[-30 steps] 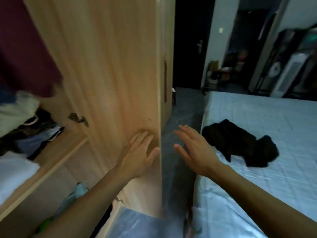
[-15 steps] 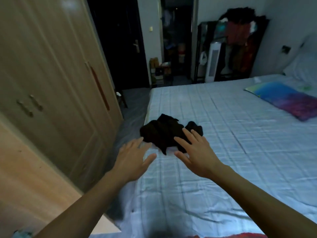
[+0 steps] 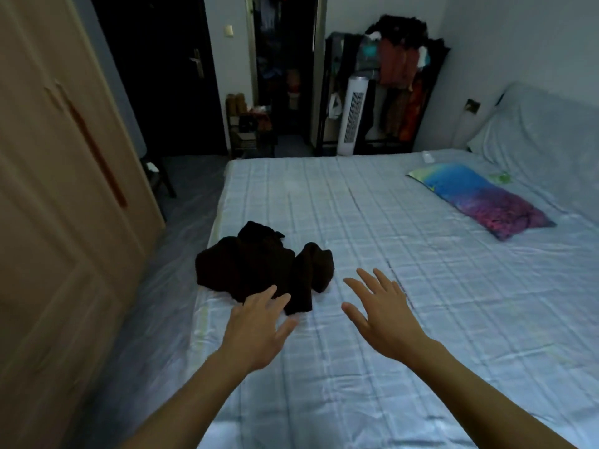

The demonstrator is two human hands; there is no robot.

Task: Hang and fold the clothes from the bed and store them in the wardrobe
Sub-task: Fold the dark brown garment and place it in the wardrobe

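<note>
A crumpled black garment (image 3: 259, 267) lies near the left edge of the bed (image 3: 405, 303), which has a pale blue checked sheet. My left hand (image 3: 256, 328) reaches out with fingers spread, its fingertips at the garment's near edge. To the right of the garment my right hand (image 3: 381, 311) hovers over the sheet, fingers spread and holding nothing. The wooden wardrobe (image 3: 55, 205) stands along the left, its doors closed in this view.
A colourful pillow (image 3: 479, 199) lies at the bed's far right. Beyond the bed are a clothes rack (image 3: 402, 82) loaded with garments, a white tower fan (image 3: 351, 116), a dark doorway and a small shelf. A narrow floor strip runs between wardrobe and bed.
My view swung from the open wardrobe to the bed. My left hand left the wardrobe door; both hands now reach over the sheet near the black garment.
</note>
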